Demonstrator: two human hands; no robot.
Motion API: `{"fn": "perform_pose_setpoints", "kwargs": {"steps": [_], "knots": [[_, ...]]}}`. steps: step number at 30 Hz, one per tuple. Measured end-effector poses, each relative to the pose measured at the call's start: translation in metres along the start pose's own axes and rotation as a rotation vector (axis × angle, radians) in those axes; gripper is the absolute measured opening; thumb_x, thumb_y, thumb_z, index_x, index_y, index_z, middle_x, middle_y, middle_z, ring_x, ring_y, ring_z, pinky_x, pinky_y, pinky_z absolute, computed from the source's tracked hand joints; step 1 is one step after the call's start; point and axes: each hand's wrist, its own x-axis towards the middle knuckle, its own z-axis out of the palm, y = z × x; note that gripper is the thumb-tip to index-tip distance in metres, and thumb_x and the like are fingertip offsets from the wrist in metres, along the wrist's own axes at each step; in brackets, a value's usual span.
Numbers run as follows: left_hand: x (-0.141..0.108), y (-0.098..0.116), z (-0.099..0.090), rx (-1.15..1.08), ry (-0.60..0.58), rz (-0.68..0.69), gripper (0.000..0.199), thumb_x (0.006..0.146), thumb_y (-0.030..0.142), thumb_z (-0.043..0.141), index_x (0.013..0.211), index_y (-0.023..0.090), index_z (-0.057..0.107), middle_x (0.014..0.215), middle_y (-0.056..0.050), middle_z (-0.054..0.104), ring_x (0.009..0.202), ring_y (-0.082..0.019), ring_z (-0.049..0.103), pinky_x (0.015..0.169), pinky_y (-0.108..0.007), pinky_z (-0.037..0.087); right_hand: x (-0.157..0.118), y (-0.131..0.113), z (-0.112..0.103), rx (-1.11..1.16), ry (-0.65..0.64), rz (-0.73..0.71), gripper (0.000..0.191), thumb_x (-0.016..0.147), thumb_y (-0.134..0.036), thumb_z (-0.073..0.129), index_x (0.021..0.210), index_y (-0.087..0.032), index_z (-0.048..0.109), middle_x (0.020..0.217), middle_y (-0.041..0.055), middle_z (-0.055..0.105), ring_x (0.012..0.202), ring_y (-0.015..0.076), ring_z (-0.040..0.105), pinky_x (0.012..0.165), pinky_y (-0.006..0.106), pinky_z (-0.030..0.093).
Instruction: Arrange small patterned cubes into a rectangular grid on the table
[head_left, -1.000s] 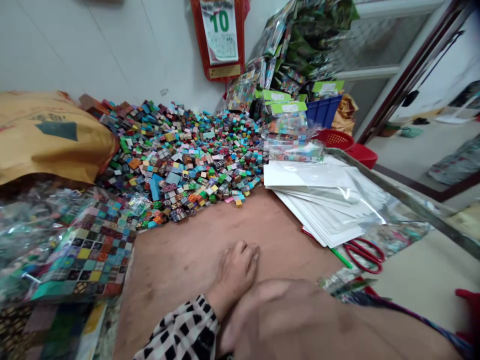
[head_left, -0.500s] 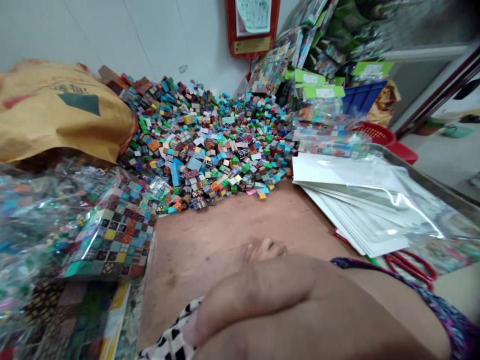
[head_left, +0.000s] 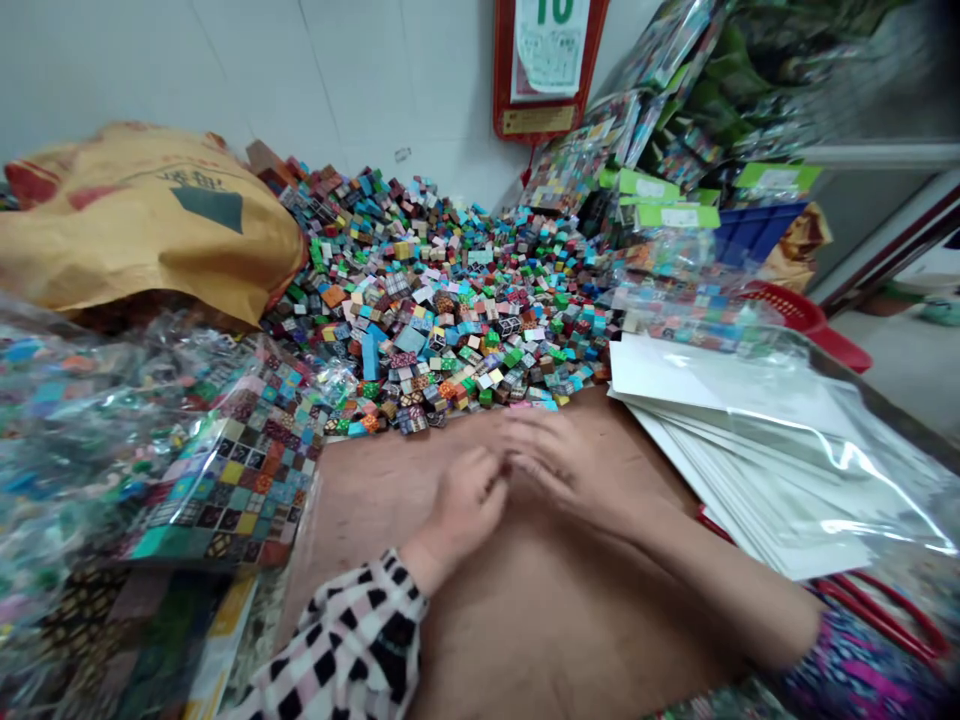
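My left hand (head_left: pixel 465 505), in a black, white and pink checked sleeve, is curled closed over the brown board (head_left: pixel 585 620); whatever its fingers hold, if anything, is hidden. Just right of it, my right hand (head_left: pixel 559 460) reaches toward the board's back with fingers stretched out and slightly blurred. Its fingertips are near the front edge of a heap of small patterned cubes (head_left: pixel 465 330). The two hands nearly touch at the fingers.
A yellow sack (head_left: pixel 150 240) and plastic-wrapped mosaic packs (head_left: pixel 240 480) lie left. White sheets (head_left: pixel 720 480) under clear plastic and red-handled scissors (head_left: pixel 889 610) are right. Behind stand a blue bin (head_left: pixel 757 230), a red basket (head_left: pixel 795 310) and a wall calendar (head_left: pixel 551 60).
The arm that filled the lower foreground has drawn back, and both hands now show over the board. The view has shifted, with the surroundings appearing farther right and slightly lower.
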Motion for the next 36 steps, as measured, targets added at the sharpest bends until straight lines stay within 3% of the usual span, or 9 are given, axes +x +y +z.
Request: {"fn": "perform_pose_setpoints", "kwargs": {"steps": [3,5,7,10,15,20,25,29,36], "knots": [[0.039,-0.033,-0.051,0.250,0.339,-0.007,0.028,0.093,0.027,0.046,0.107,0.022,0.070,0.102,-0.008,0.068,0.099,-0.023,0.059,0.089,-0.039,0.045,0.001,0.067,0.009,-0.176,0.092,0.330,0.046,0.093,-0.051,0.050,0.130,-0.024,0.058,0.138,0.0143,0.054,0.130,0.0312,0.048,0.106,0.055,0.040],[0.065,-0.053,-0.082,0.420,0.482,-0.081,0.030,0.093,0.031,0.047,0.109,0.021,0.070,0.108,-0.009,0.068,0.106,-0.026,0.058,0.095,-0.043,0.043,0.011,0.095,0.014,-0.225,0.123,0.387,0.055,0.092,-0.058,0.047,0.130,-0.019,0.059,0.135,0.0169,0.055,0.129,0.0331,0.048,0.106,0.054,0.039],[0.088,-0.070,-0.103,0.501,0.495,-0.189,0.035,0.091,0.032,0.047,0.115,0.019,0.068,0.114,-0.011,0.067,0.111,-0.028,0.057,0.100,-0.045,0.041,0.031,0.106,0.017,-0.247,0.117,0.375,0.060,0.091,-0.061,0.045,0.131,-0.018,0.058,0.134,0.0172,0.055,0.126,0.0328,0.049,0.106,0.051,0.040],[0.114,-0.089,-0.116,0.503,0.417,-0.321,0.040,0.092,0.035,0.045,0.121,0.017,0.065,0.122,-0.012,0.065,0.117,-0.029,0.055,0.103,-0.044,0.039,0.072,0.103,0.026,-0.290,0.067,0.327,0.062,0.091,-0.063,0.043,0.134,-0.019,0.056,0.134,0.0156,0.055,0.124,0.0319,0.050,0.106,0.048,0.039],[0.136,-0.108,-0.114,0.460,0.282,-0.374,0.044,0.093,0.044,0.042,0.117,0.018,0.067,0.115,-0.011,0.069,0.109,-0.027,0.061,0.095,-0.038,0.046,0.132,0.101,0.050,-0.301,-0.052,0.388,0.077,0.087,-0.072,0.040,0.147,-0.025,0.041,0.139,0.0160,0.049,0.123,0.0365,0.049,0.100,0.051,0.042],[0.139,-0.113,-0.103,0.440,0.178,-0.424,0.049,0.092,0.051,0.042,0.124,0.021,0.063,0.123,-0.009,0.068,0.112,-0.027,0.061,0.095,-0.036,0.046,0.152,0.112,0.074,-0.264,-0.088,0.488,0.080,0.083,-0.082,0.032,0.148,-0.035,0.039,0.141,0.0140,0.046,0.120,0.0421,0.049,0.094,0.058,0.043],[0.126,-0.111,-0.086,0.454,0.067,-0.431,0.043,0.094,0.047,0.042,0.127,0.029,0.063,0.117,-0.004,0.072,0.109,-0.026,0.064,0.093,-0.037,0.048,0.142,0.099,0.084,-0.246,-0.115,0.380,0.070,0.085,-0.081,0.032,0.137,-0.038,0.052,0.138,0.0067,0.053,0.118,0.0392,0.048,0.092,0.056,0.044],[0.108,-0.101,-0.077,0.507,0.052,-0.389,0.043,0.095,0.046,0.041,0.129,0.029,0.062,0.118,-0.006,0.071,0.110,-0.029,0.062,0.095,-0.041,0.045,0.125,0.085,0.086,-0.242,-0.164,0.298,0.069,0.086,-0.077,0.039,0.142,-0.038,0.047,0.130,0.0053,0.059,0.114,0.0356,0.049,0.092,0.052,0.042],[0.064,-0.075,-0.069,0.539,0.040,-0.216,0.047,0.094,0.035,0.044,0.139,0.025,0.050,0.127,-0.007,0.065,0.119,-0.026,0.055,0.104,-0.044,0.037,0.092,0.077,0.077,-0.209,-0.197,0.135,0.069,0.084,-0.064,0.057,0.144,-0.032,0.047,0.143,0.0063,0.050,0.123,0.0310,0.046,0.103,0.049,0.033]]}}
